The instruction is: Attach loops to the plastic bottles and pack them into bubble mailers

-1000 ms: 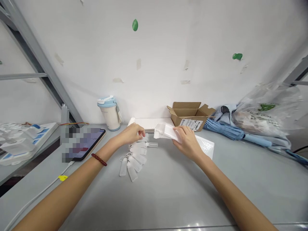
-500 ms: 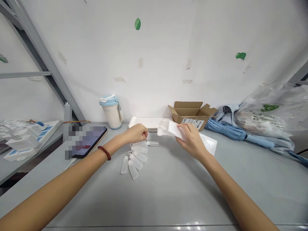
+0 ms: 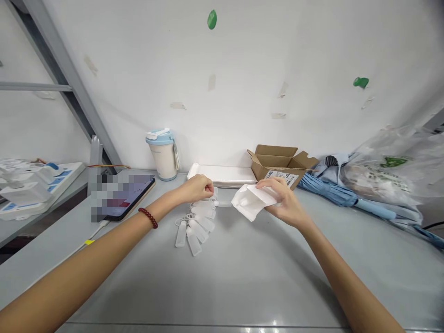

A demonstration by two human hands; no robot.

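My left hand is closed in a pinch over a row of small translucent plastic bottles that lie on the grey table; it seems to grip the top one of them. My right hand is closed on a white plastic bag, held up just above the table with its open end turned toward me. A red bead bracelet sits on my left wrist.
A phone on a cable lies at the left. Behind stand a blue-lidded cup, a flat white tray and an open cardboard box. A blue umbrella and a plastic bag fill the right side.
My right hand has lifted the white bag and turned it so its opening faces me. The flat white sheet under that hand is out of sight. My left hand stays on the bottles.
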